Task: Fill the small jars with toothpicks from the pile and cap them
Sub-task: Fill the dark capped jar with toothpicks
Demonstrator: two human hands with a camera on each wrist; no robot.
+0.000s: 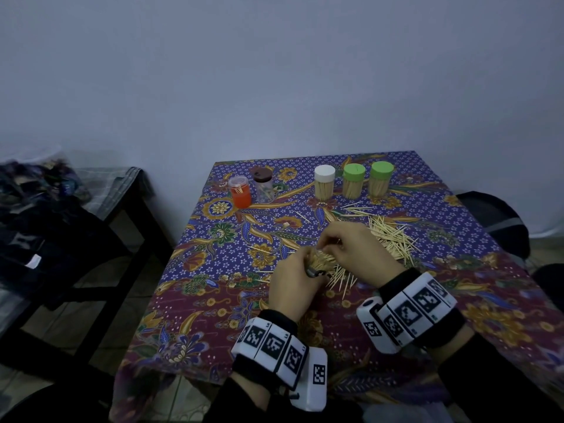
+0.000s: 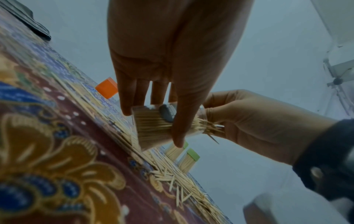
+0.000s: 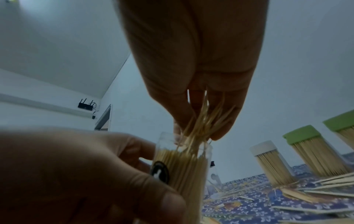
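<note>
My left hand (image 1: 300,270) grips a clear small jar (image 1: 317,265) packed with toothpicks and holds it tilted just above the patterned tablecloth (image 1: 213,300). In the left wrist view the thumb and fingers (image 2: 124,106) wrap around the jar (image 2: 153,128). My right hand (image 1: 341,242) pinches a bunch of toothpicks (image 3: 201,121) at the open mouth of the jar (image 3: 184,163), their tips inside it. The loose toothpick pile (image 1: 393,239) lies just right of my hands. No cap is on the held jar.
At the back stand a white-capped jar (image 1: 324,182) and two green-capped jars (image 1: 354,181) full of toothpicks. An orange jar (image 1: 240,192) and a dark-lidded jar (image 1: 263,184) stand back left. A dark bench with clothes (image 1: 61,209) is left of the table, a dark seat (image 1: 494,221) right.
</note>
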